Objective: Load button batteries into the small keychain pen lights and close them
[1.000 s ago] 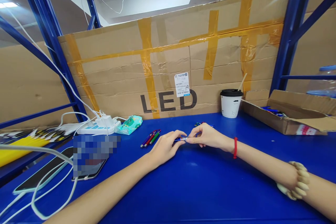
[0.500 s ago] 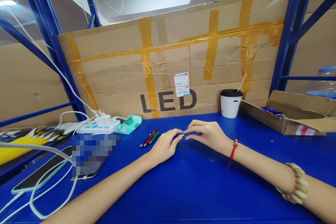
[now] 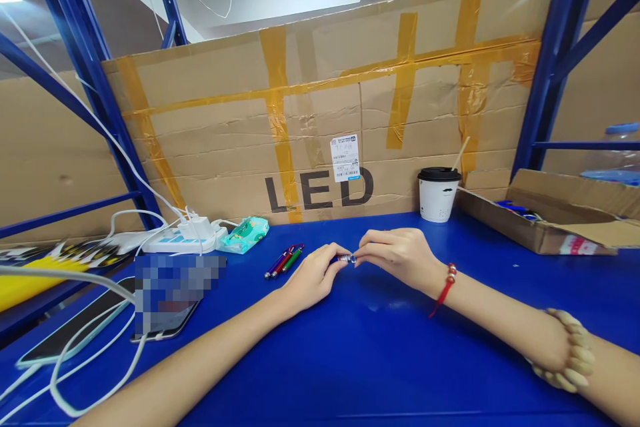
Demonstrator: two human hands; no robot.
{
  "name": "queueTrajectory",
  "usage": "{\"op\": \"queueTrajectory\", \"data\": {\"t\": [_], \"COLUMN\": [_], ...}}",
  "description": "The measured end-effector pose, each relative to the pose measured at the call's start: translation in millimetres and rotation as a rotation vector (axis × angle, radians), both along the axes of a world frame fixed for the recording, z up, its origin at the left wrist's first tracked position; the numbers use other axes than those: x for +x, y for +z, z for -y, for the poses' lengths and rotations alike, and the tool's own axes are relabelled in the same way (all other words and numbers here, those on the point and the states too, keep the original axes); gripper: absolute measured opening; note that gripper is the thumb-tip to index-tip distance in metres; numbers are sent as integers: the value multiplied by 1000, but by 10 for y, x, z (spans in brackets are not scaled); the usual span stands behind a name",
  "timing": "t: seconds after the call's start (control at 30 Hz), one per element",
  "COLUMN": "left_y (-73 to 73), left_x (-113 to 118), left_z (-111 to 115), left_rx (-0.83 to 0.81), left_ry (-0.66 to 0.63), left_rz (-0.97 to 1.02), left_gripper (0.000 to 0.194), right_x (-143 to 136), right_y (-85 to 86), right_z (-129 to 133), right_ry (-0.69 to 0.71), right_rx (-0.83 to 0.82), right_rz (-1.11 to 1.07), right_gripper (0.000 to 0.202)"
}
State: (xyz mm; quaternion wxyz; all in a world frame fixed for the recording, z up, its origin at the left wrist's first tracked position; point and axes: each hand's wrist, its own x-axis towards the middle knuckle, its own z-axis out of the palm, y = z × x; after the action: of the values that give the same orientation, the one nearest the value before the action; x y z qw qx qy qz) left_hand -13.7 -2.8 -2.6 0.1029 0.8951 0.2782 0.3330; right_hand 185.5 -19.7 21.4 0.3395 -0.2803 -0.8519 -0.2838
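Between the thumb and fingers of my left hand (image 3: 313, 275) is a small shiny metallic object (image 3: 346, 258), mostly covered by the fingertips. My right hand (image 3: 400, 257) is closed in a pinch at the right end of that object; whether its fingertips hold a part of it is too small to tell. Just left of my left hand, several slim pens with metallic tips lie side by side on the blue table (image 3: 380, 360), among them a green one (image 3: 293, 259) and a purple-blue one (image 3: 277, 263).
At the back right stand a lidded paper cup (image 3: 438, 197) and an open cardboard box (image 3: 543, 233). A power strip (image 3: 175, 240), a green packet (image 3: 244, 235), phones (image 3: 70, 330) and white cables lie at the left. Cardboard (image 3: 220, 147) walls the back.
The fingers of my right hand have drawn closer together at the right end of the small object. My left hand keeps its grip. The camera view has shifted slightly.
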Motion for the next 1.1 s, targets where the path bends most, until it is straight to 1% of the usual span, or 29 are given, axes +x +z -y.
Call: {"op": "queueTrajectory", "data": {"t": [0.1, 0.17, 0.27, 0.4, 0.53, 0.7, 0.87, 1.0, 1.1], "left_y": [-10, -15, -13, -8, -15, -19, -24, -38, -35], "left_x": [-12, -19, -25, -29, -35, -46, -51, -45, -35], "left_z": [3, 2, -3, -12, -15, -1, -8, -26, -21], "left_rx": [-15, 3, 68, 174, 170, 179, 216, 274, 257], "left_ry": [6, 3, -7, -17, -35, -48, -57, -43, -30], "left_rz": [7, 1, -47, -149, -139, -112, -106, -117, -139], "left_gripper": [10, 8, 8, 12, 12, 13, 16, 17, 14], "right_x": [-16, -26, -32, -25, -31, -62, -85, -89, -84], "right_y": [-6, -15, -39, -77, -95, -87, -83, -89, -78], "right_z": [6, 6, -3, -23, -34, -19, -1, -13, -31], "right_ry": [11, 13, 10, 37, 57, 80, 62, 7, -33], "right_rx": [-11, -42, -114, -187, -256, -370, -469, -542, -605], "right_rz": [-12, -32, -55, -35, -81, -187, -269, -274, -245], "right_gripper": [25, 25, 26, 25, 24, 17, 11, 10, 10]}}
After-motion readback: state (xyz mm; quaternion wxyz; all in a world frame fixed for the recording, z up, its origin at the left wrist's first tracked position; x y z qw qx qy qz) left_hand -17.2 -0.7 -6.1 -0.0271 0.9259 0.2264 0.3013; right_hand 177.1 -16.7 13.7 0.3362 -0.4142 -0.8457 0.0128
